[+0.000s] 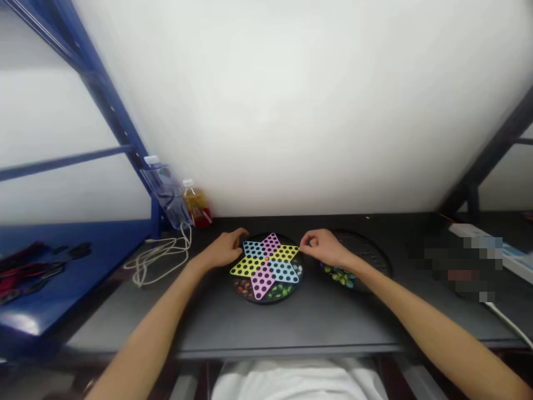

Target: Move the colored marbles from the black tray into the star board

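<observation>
A round black Chinese checkers board [262, 279] lies on the dark table, with a star of pink, yellow and blue points full of dark holes. Marbles in reddish, green and clear colours sit in its rim sections, and a small orange one is at the star's centre. At the board's upper left edge, my left hand [225, 248] rests with thumb and fingers apart. My right hand [325, 247] is pinched at the right tip of the upper yellow point; what its fingertips hold is hidden. Below that hand, colourful marbles [339, 275] lie in a round black tray [385, 255].
A white cable [166, 248] lies coiled left of the board. Behind it stand a clear plastic bottle [164, 183] and a bottle with yellow and red contents [197, 205]. A white-and-blue box [510, 258] is at right, near a pixelated patch. Blue shelf posts [104, 100] rise at left.
</observation>
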`<state>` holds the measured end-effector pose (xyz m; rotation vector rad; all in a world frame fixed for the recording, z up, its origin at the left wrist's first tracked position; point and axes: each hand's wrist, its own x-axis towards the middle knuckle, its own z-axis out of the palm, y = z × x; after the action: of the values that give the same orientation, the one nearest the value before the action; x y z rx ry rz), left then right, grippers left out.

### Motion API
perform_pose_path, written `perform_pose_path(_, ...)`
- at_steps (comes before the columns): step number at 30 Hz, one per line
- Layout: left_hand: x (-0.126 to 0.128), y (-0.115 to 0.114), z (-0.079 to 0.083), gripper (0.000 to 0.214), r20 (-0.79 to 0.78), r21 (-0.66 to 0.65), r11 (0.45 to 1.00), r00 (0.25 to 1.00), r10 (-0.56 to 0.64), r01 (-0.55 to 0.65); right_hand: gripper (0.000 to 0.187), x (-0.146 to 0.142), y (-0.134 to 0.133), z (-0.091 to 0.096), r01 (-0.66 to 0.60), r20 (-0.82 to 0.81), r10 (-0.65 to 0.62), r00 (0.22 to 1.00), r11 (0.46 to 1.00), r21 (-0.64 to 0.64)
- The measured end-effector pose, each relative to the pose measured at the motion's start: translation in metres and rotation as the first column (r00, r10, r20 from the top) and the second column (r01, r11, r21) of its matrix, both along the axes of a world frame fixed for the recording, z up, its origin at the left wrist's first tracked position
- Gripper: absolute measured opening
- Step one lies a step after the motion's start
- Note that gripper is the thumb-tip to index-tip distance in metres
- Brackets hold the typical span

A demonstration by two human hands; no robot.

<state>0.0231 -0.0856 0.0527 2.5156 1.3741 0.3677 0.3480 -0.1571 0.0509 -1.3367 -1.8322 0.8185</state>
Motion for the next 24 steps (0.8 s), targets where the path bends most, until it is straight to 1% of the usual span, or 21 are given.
perform_pose_path(1, 0.000, 0.000, 0.000, 0.055, 0.003, -0.004, 1.000, 1.000, 0.002, -0.002, 0.023, 0.006, 0.002, 0.001, -0.022, -0.173, 0.007, 0.985, 0.996, -0.085)
perform_pose_path(2, 0.000, 0.000, 0.000, 0.056, 0.005, -0.006, 1.000, 1.000, 0.005, -0.005, 0.024, 0.013, 0.004, 0.003, -0.066, -0.349, 0.007, 0.937, 0.985, -0.157)
perform_pose_path(3, 0.001, -0.001, 0.000, 0.057, 0.007, -0.006, 1.000, 1.000, 0.010, -0.010, 0.024, 0.020, 0.006, 0.005, -0.115, -0.504, -0.001, 0.864, 0.973, -0.200)
perform_pose_path(4, 0.001, -0.001, 0.000, 0.058, 0.006, -0.006, 1.000, 1.000, 0.015, -0.015, 0.023, 0.025, 0.008, 0.006, -0.156, -0.624, -0.015, 0.781, 0.963, -0.218)
perform_pose_path(5, 0.001, -0.001, 0.000, 0.058, 0.004, -0.008, 1.000, 1.000, 0.019, -0.019, 0.023, 0.030, 0.010, 0.008, -0.183, -0.703, -0.030, 0.711, 0.957, -0.227)
perform_pose_path(6, 0.001, -0.001, 0.000, 0.058, 0.001, -0.010, 1.000, 1.000, 0.020, -0.020, 0.024, 0.033, 0.012, 0.008, -0.197, -0.749, -0.049, 0.661, 0.951, -0.237)
perform_pose_path(7, 0.001, -0.002, 0.000, 0.059, -0.001, -0.014, 1.000, 1.000, 0.021, -0.021, 0.026, 0.034, 0.014, 0.007, -0.202, -0.770, -0.070, 0.634, 0.946, -0.252)
perform_pose_path(8, 0.001, -0.002, 0.001, 0.059, -0.001, -0.017, 1.000, 1.000, 0.022, -0.022, 0.029, 0.033, 0.016, 0.005, -0.199, -0.773, -0.090, 0.628, 0.942, -0.272)
perform_pose_path(10, 0.001, -0.002, 0.000, 0.058, 0.003, -0.019, 1.000, 1.000, 0.013, -0.013, 0.036, 0.026, 0.018, -0.001, -0.164, -0.745, -0.124, 0.655, 0.940, -0.301)
perform_pose_path(12, 0.001, -0.001, 0.000, 0.059, 0.010, -0.013, 1.000, 1.000, 0.003, -0.003, 0.041, 0.016, 0.016, -0.007, -0.095, -0.666, -0.134, 0.733, 0.950, -0.296)
perform_pose_path(13, 0.001, -0.001, -0.001, 0.058, 0.009, -0.011, 1.000, 1.000, 0.002, -0.001, 0.042, 0.011, 0.014, -0.008, -0.056, -0.595, -0.122, 0.794, 0.961, -0.272)
perform_pose_path(15, 0.001, -0.001, -0.001, 0.058, -0.002, -0.013, 1.000, 1.000, 0.007, -0.007, 0.040, 0.001, 0.006, -0.008, 0.012, -0.361, -0.070, 0.930, 0.987, -0.160)
perform_pose_path(16, 0.001, -0.001, -0.001, 0.057, -0.007, -0.015, 1.000, 1.000, 0.013, -0.013, 0.038, -0.003, 0.001, -0.006, 0.028, -0.206, -0.044, 0.978, 0.996, -0.081)
perform_pose_path(17, 0.001, -0.001, 0.000, 0.057, -0.010, -0.018, 1.000, 1.000, 0.018, -0.018, 0.035, -0.006, -0.003, -0.004, 0.028, -0.045, -0.028, 0.999, 1.000, 0.002)
perform_pose_path(18, 0.001, -0.001, 0.000, 0.057, -0.012, -0.020, 1.000, 1.000, 0.020, -0.020, 0.031, -0.010, -0.007, -0.003, 0.015, 0.103, -0.022, 0.994, 0.998, 0.068)
perform_pose_path(19, 0.001, -0.002, 0.000, 0.057, -0.010, -0.021, 1.000, 1.000, 0.018, -0.018, 0.027, -0.012, -0.010, -0.002, -0.005, 0.230, -0.020, 0.973, 0.994, 0.108)
perform_pose_path(20, 0.001, -0.002, 0.000, 0.057, -0.007, -0.022, 1.000, 1.000, 0.016, -0.017, 0.025, -0.014, -0.012, -0.002, -0.023, 0.327, -0.017, 0.945, 0.993, 0.118)
perform_pose_path(22, 0.001, -0.002, 0.001, 0.057, -0.001, -0.024, 1.000, 1.000, 0.016, -0.016, 0.023, -0.017, -0.012, -0.004, -0.049, 0.439, 0.001, 0.899, 0.994, 0.099)
perform_pose_path(24, 0.000, -0.002, 0.001, 0.057, 0.000, -0.025, 1.000, 1.000, 0.015, -0.015, 0.022, -0.018, -0.009, -0.007, -0.070, 0.474, 0.027, 0.880, 0.995, 0.074)
